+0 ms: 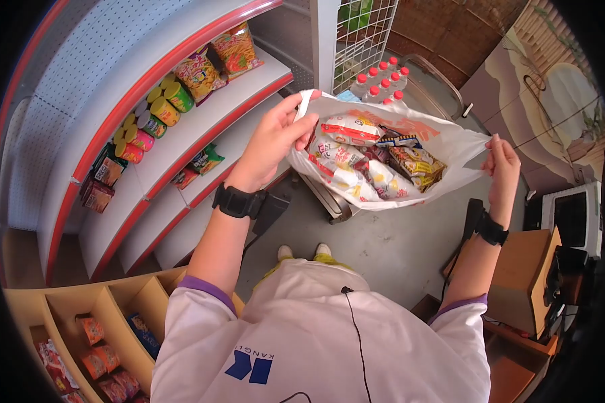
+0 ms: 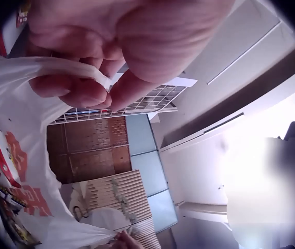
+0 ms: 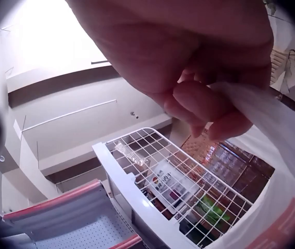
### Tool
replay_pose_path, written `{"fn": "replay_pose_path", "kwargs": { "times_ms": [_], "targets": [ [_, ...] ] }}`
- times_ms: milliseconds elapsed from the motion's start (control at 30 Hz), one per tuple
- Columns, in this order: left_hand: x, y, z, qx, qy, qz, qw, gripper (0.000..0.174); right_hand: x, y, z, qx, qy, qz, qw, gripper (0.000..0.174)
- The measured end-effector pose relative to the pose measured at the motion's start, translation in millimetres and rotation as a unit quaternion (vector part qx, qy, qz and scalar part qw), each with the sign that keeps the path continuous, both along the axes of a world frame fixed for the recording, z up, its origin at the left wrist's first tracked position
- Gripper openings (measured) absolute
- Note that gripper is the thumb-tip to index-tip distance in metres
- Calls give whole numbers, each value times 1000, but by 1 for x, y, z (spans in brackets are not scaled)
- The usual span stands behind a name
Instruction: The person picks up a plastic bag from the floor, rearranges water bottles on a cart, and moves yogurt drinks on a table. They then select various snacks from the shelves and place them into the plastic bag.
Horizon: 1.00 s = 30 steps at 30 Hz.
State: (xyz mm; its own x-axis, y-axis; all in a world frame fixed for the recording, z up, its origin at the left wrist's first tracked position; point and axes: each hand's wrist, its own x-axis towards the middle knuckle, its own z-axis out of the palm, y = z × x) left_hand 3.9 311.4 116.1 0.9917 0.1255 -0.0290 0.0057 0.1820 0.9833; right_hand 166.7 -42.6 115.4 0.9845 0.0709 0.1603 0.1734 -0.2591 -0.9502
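Observation:
A white plastic bag [image 1: 454, 138] with red print is stretched wide between both hands. My left hand [image 1: 273, 138] pinches its left rim between thumb and fingers, and the left wrist view shows the folded plastic in that grip. On the other side my right hand [image 1: 502, 161] pinches the right corner, which is pulled to a point. Inside lie several packaged snacks: a white-and-red packet [image 1: 351, 129] near the top, more white packets [image 1: 391, 183] below it, and a yellow-brown packet [image 1: 417, 163] at the right. The bag's lower part is hidden from above.
At left, curved white shelves carry canisters [image 1: 163, 111] and snack bags [image 1: 200, 75]. Red-capped bottles [image 1: 383, 82] stand behind the bag beside a white wire grid [image 1: 363, 40]. A wooden divided bin [image 1: 81, 299] is at lower left. A cardboard box [image 1: 521, 275] and a white appliance [image 1: 575, 215] stand at right.

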Motion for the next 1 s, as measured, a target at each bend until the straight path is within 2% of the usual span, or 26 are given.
{"fn": "replay_pose_path", "kwargs": {
  "times_ms": [67,233,300,500,700,833,867,900,933,967,1000],
  "targets": [
    [0,3,-21,30,15,34,999,44,-3,1,-12,-19,30,6,999,30],
    [0,13,-62,16,42,74,996,51,-9,9,-34,-42,48,48,997,30],
    [0,12,-68,23,41,107,993,53,-13,9,-39,-53,70,67,994,30],
    [0,23,-68,16,69,86,994,44,-22,4,-43,-88,53,63,993,29],
    [3,25,-83,26,86,96,991,36,-37,-4,-45,-187,-25,-16,982,24],
    [-3,20,-94,24,118,124,985,38,-44,-8,-50,-203,-36,-36,978,20],
    [-3,17,-100,151,80,227,959,42,-41,-11,-55,-155,-45,-34,986,22],
    [-3,12,-100,274,39,323,905,46,-38,-14,-59,-107,-54,-33,992,26],
    [-6,9,-98,274,39,320,906,46,-37,-16,-58,-108,-52,-35,992,26],
    [-10,8,-94,471,-63,349,807,52,-35,-17,-56,-81,-8,-35,996,30],
    [-15,5,-82,640,-164,358,659,58,-34,-18,-52,-53,35,-34,997,35]
  ]
}}
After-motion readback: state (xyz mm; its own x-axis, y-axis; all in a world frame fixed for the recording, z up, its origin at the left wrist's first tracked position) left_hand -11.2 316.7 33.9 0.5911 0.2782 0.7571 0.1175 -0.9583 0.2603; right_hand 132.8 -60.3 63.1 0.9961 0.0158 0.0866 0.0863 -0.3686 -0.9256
